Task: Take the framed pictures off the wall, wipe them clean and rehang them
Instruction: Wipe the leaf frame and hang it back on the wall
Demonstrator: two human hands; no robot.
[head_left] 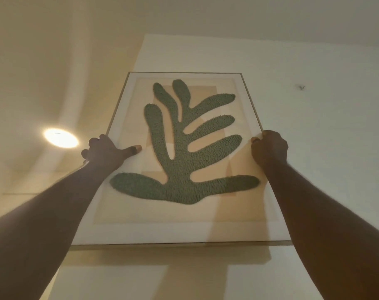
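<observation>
A large framed picture [180, 232] with a thin pale wooden frame shows a green textured leaf shape on a beige ground. It is held up flat against the white wall, seen from below. My left hand [106, 151] grips the frame's left edge, thumb lying across the glass and fingers curled behind. My right hand [269, 148] grips the right edge at about the same height, fingers wrapped round the frame. Both arms reach upward.
A small hook or nail [301, 88] sticks out of the wall to the upper right of the picture. A round ceiling light [60, 137] glows at the left. The wall's corner edge runs up just left of the frame.
</observation>
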